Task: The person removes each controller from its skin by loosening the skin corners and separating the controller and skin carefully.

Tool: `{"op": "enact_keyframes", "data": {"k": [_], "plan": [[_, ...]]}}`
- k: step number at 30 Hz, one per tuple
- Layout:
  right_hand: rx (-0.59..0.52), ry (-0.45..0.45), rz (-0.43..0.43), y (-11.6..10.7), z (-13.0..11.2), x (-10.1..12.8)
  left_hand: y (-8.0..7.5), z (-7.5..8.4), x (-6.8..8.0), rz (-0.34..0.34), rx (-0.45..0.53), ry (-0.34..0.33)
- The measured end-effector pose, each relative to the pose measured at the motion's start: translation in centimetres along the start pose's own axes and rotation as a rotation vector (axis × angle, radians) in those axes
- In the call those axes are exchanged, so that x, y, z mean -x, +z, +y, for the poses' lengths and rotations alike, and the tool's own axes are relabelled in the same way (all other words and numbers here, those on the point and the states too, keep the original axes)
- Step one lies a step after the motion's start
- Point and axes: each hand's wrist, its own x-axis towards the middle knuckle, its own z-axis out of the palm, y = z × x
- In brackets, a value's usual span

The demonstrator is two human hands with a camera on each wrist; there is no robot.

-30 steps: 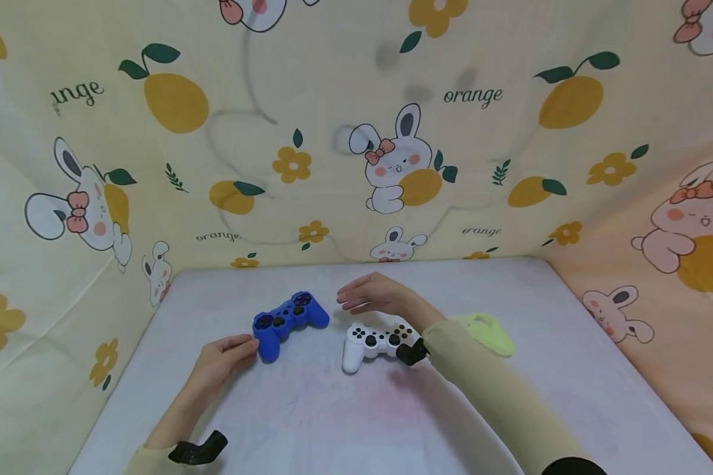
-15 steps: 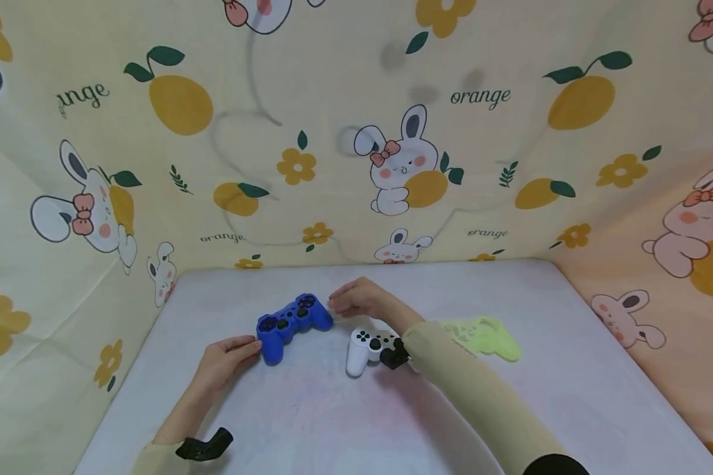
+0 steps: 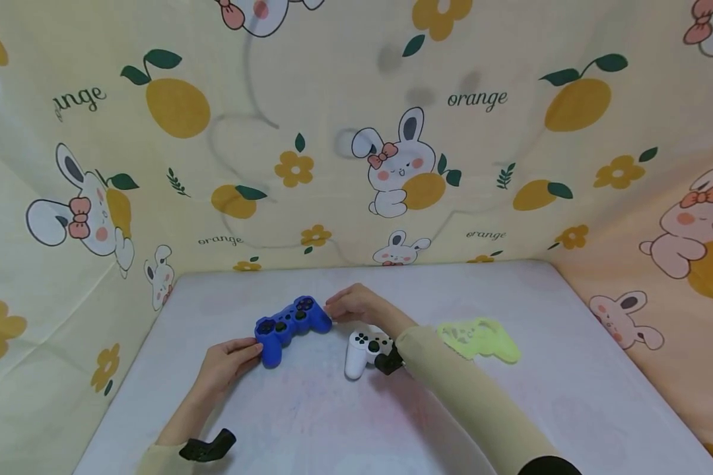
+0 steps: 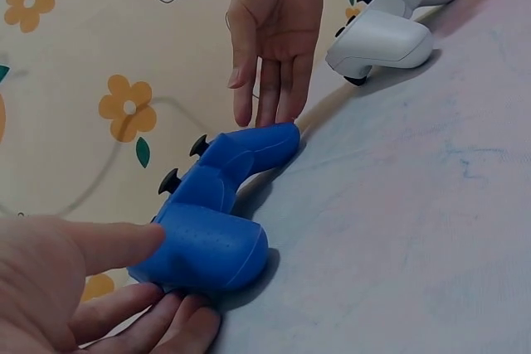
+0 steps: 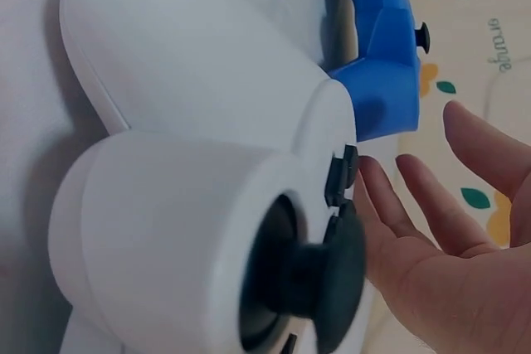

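A blue game controller lies on the pale table. My left hand holds its near grip, thumb on top and fingers underneath. My right hand reaches in from the right with straight fingers. Their tips are at the controller's far grip. In the right wrist view that hand is spread flat and holds nothing, just beside the blue controller. A white controller with black sticks lies under my right wrist, filling the right wrist view.
A yellow-green silicone controller cover lies flat to the right of the white controller. Cloth walls printed with rabbits and oranges close in the table at the back and both sides.
My right hand has moved left and down, from above the white controller to the blue controller's right grip. My left hand stays at the left grip.
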Motion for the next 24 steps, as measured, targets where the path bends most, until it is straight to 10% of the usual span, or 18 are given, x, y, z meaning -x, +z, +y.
{"op": "enact_keyframes", "data": {"k": [24], "plan": [[0.076, 0.001, 0.034, 1.1, 0.4, -0.4, 0.9, -0.2, -0.1, 0.106, -0.088, 0.022]]}}
